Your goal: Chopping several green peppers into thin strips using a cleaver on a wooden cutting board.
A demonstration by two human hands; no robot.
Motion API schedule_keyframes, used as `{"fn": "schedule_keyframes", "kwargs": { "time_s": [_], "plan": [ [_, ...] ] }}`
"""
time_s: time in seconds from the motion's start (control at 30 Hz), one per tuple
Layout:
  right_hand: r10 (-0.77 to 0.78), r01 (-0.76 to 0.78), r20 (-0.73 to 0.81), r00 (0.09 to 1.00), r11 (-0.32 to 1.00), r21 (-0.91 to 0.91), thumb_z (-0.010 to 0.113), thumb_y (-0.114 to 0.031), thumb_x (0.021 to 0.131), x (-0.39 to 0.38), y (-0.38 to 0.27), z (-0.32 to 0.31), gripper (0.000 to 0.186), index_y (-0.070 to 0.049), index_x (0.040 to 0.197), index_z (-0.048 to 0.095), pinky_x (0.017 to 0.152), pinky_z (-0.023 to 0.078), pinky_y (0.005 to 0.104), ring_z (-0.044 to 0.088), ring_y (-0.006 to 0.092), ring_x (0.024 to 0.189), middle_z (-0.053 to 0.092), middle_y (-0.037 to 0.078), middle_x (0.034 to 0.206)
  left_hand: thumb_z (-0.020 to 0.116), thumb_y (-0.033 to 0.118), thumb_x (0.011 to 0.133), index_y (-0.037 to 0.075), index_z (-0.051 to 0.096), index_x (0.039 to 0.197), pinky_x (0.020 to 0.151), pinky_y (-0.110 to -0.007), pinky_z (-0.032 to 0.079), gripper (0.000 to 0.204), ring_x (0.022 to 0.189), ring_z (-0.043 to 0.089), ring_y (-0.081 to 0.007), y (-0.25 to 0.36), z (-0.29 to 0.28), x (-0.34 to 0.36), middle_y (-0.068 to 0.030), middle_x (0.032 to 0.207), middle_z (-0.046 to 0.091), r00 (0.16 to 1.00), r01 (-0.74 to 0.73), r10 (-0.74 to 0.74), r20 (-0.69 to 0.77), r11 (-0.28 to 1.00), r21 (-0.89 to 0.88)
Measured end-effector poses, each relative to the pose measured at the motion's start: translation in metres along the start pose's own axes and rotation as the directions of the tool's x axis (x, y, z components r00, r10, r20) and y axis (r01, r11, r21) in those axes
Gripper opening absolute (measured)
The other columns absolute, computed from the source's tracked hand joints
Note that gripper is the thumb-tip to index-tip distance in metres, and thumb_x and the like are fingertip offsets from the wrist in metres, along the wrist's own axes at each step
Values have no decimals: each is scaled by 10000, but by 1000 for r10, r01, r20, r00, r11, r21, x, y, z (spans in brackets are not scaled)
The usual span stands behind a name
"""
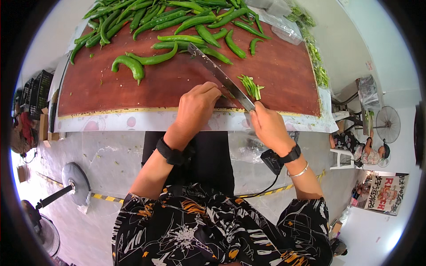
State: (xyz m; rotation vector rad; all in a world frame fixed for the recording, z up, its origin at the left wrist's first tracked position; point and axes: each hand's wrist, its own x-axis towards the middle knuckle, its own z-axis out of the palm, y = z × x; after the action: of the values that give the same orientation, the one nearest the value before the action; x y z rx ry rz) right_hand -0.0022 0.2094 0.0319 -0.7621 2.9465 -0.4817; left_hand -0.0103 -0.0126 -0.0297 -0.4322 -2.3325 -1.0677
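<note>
My right hand [269,126] is closed round the handle end of a long knife [220,75]. Its blade slants away to the far left across a red-brown board [151,95], the tip by the loose green chili peppers [213,54]. Left of the blade, my left hand [196,106] is bent at the board's near edge, fingers closed and pressed together. What lies under those fingertips is hidden. A small heap of cut green pepper strips [251,87] sits just right of the knife. Two whole curved peppers [131,66] rest farther left.
A large pile of green chili peppers [155,17] covers the far side of the board. Clear plastic containers [286,33] stand at the far right corner. On the floor at left is a round fan base [75,181]. A seated person [370,153] is at right.
</note>
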Motion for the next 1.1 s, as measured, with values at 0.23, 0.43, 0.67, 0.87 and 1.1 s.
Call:
{"fn": "schedule_keyframes", "kwargs": {
  "time_s": [0.23,0.43,0.67,0.87,1.1],
  "plan": [
    [-6,7,99,995,1000,-12,524,-161,957,-10,-6,-10,171,-11,903,462,594,450,527,597,443,700,615,212,727,675,34,783,59,665,861,721,-359,539,82,856,652,-281,-3,-5,-3,-55,948,662,1000,1,-1,15,1000,19],
    [26,-31,184,983,999,26,522,-162,960,-10,-5,-9,172,-7,927,452,592,446,529,594,446,696,605,217,710,686,21,768,61,675,869,719,-355,546,110,844,665,-281,-4,-3,-1,-56,950,674,1000,-4,4,-4,1000,-6],
    [-40,36,62,997,997,63,535,-141,936,12,-9,10,156,-6,923,458,600,452,535,600,441,690,607,223,694,689,7,760,64,679,879,710,-350,547,133,845,671,-279,0,-9,4,-57,966,680,999,-12,12,36,1000,2],
    [-26,24,17,1000,995,93,527,-132,935,6,1,6,139,-9,910,469,600,453,539,605,436,680,613,214,682,672,3,776,63,671,878,689,-331,542,118,820,660,-281,2,-5,1,-49,946,667,999,-27,28,18,999,-24],
    [-65,61,35,997,992,114,527,-175,957,-9,-5,-1,190,-8,895,463,614,445,521,591,440,712,600,220,709,668,-6,769,48,670,854,693,-333,541,101,814,660,-274,-2,-11,-2,-53,934,665,999,-39,39,18,999,-4]
  ]
}}
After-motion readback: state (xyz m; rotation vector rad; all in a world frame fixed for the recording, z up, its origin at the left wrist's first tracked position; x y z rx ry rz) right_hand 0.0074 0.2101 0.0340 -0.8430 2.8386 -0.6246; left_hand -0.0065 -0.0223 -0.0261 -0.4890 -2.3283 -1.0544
